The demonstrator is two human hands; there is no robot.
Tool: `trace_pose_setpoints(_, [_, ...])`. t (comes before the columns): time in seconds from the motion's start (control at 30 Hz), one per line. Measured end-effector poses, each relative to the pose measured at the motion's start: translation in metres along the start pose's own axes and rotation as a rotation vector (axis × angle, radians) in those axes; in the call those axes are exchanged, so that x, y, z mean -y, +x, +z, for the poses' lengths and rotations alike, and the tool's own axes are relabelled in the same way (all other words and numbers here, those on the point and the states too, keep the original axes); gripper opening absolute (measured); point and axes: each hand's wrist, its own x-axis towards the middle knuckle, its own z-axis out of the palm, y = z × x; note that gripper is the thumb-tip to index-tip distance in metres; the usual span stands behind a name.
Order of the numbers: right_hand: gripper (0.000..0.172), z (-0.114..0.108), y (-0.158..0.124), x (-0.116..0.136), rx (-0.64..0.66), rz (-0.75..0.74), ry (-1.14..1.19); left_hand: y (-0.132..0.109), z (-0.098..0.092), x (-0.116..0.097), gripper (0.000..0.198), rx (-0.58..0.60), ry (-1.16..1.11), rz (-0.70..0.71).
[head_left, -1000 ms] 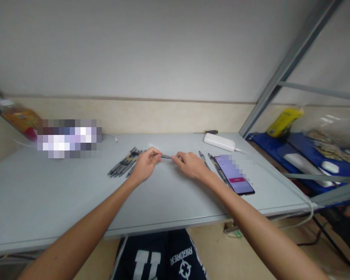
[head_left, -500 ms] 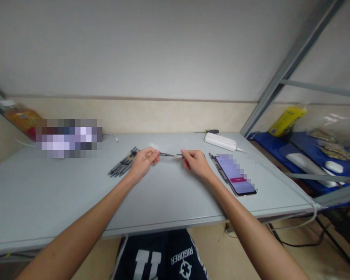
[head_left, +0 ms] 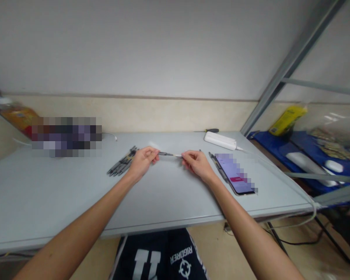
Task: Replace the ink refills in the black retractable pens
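Note:
My left hand [head_left: 142, 161] and my right hand [head_left: 196, 163] are both closed in a pinch on the two ends of one thin dark pen [head_left: 169, 154], held level a little above the grey table [head_left: 76, 198]. A pile of several dark pens [head_left: 121, 166] lies just left of my left hand. Another dark pen [head_left: 218, 167] lies beside a phone [head_left: 235, 174] with a lit screen, right of my right hand.
A white power adapter [head_left: 220, 140] with a cable sits at the back, a screwdriver [head_left: 210, 131] behind it. A metal shelf frame [head_left: 282, 74] rises at the right, with blue bins [head_left: 280, 149] and a yellow packet [head_left: 286, 119]. An orange packet [head_left: 16, 116] stands far left.
My hands have drawn apart along the pen, and my right hand has shifted right and lifted slightly. More of the pen's shaft shows between them now.

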Motion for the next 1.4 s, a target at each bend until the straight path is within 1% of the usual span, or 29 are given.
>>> trace_pose_setpoints(0.03, [0.033,0.0,0.0,0.0,-0.014,-0.027,0.03,0.0,0.0,0.0,0.032,-0.003,-0.003,-0.002])
trace_pose_setpoints(0.07, [0.034,0.0,0.0,0.0,-0.028,-0.051,0.058,0.0,0.0,0.0,0.032,-0.006,-0.004,-0.002])
trace_pose_setpoints(0.13, [0.043,0.0,0.0,0.0,-0.055,-0.069,0.096,0.0,0.0,0.001,0.031,-0.004,-0.003,-0.001])
trace_pose_setpoints(0.17, [0.042,0.0,0.0,0.0,-0.057,-0.062,0.099,0.0,-0.001,0.001,0.031,0.0,-0.005,0.0])
trace_pose_setpoints(0.3, [0.035,0.0,0.0,-0.001,-0.038,-0.007,0.048,0.0,-0.001,0.001,0.03,-0.009,-0.013,-0.005])
trace_pose_setpoints(0.37, [0.032,0.0,0.001,-0.003,-0.056,-0.032,0.042,0.0,0.0,0.0,0.031,-0.02,-0.017,-0.018])
trace_pose_setpoints(0.57, [0.033,-0.001,0.0,-0.002,-0.107,-0.112,0.048,-0.002,0.003,-0.004,0.032,-0.042,-0.056,-0.053])
trace_pose_setpoints(0.7, [0.029,-0.001,-0.002,0.001,-0.13,-0.143,0.032,-0.004,0.004,-0.008,0.039,-0.07,0.048,-0.065])
trace_pose_setpoints(0.9, [0.029,0.001,-0.003,0.002,-0.119,-0.162,0.019,-0.007,0.001,-0.01,0.051,-0.154,0.389,-0.045])
trace_pose_setpoints(1.0, [0.027,0.001,-0.003,0.002,-0.127,-0.183,0.018,-0.008,-0.001,-0.01,0.056,-0.193,0.516,-0.045])
trace_pose_setpoints(1.1, [0.026,0.0,-0.004,0.003,-0.145,-0.19,0.031,-0.007,-0.001,-0.011,0.056,-0.238,0.535,-0.067])
trace_pose_setpoints(1.23, [0.029,-0.001,-0.004,0.004,-0.152,-0.151,0.07,-0.006,-0.001,-0.012,0.055,-0.261,0.495,-0.083])
trace_pose_setpoints(1.4, [0.028,-0.002,-0.003,0.005,-0.168,-0.144,0.263,-0.004,-0.003,-0.012,0.054,-0.332,0.451,-0.074])
